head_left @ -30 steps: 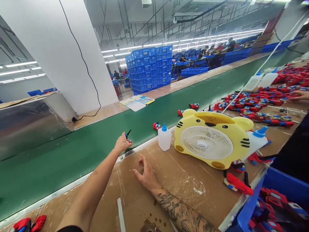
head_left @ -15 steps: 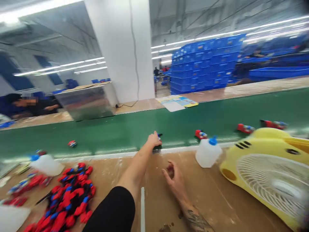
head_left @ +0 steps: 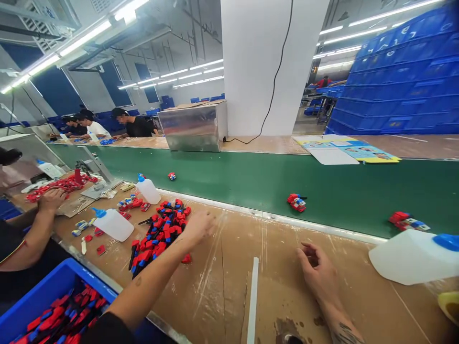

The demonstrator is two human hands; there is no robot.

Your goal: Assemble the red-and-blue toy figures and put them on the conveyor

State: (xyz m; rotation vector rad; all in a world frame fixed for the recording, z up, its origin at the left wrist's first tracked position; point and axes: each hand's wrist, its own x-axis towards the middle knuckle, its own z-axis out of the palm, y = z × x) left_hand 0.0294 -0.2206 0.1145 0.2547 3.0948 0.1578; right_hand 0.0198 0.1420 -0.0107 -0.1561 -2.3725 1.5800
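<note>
My left hand [head_left: 199, 226] hovers at the right edge of a pile of red, blue and black toy pieces [head_left: 161, 234] on the brown worktable. Its fingers are loosely bent, and nothing shows in them. My right hand [head_left: 317, 267] rests on the table, fingers curled and thumb apart, with an empty gap between. On the green conveyor belt [head_left: 233, 177], a red toy piece with a black rod [head_left: 297, 202] lies beyond the hands. Another red, blue and white piece [head_left: 407, 221] is farther right, and a small one [head_left: 172, 176] farther left.
White bottles with blue caps stand left [head_left: 148, 190], lie nearer [head_left: 114, 224], and stand right [head_left: 416, 257]. A blue bin [head_left: 68, 270] of toy pieces is lower left. A co-worker's hand [head_left: 52, 199] is at a red pile. A pale strip [head_left: 253, 296] lies between my arms.
My left hand has let go of the toy piece on the belt and moved left to the pile. The view has swung left. My right hand keeps about the same pose.
</note>
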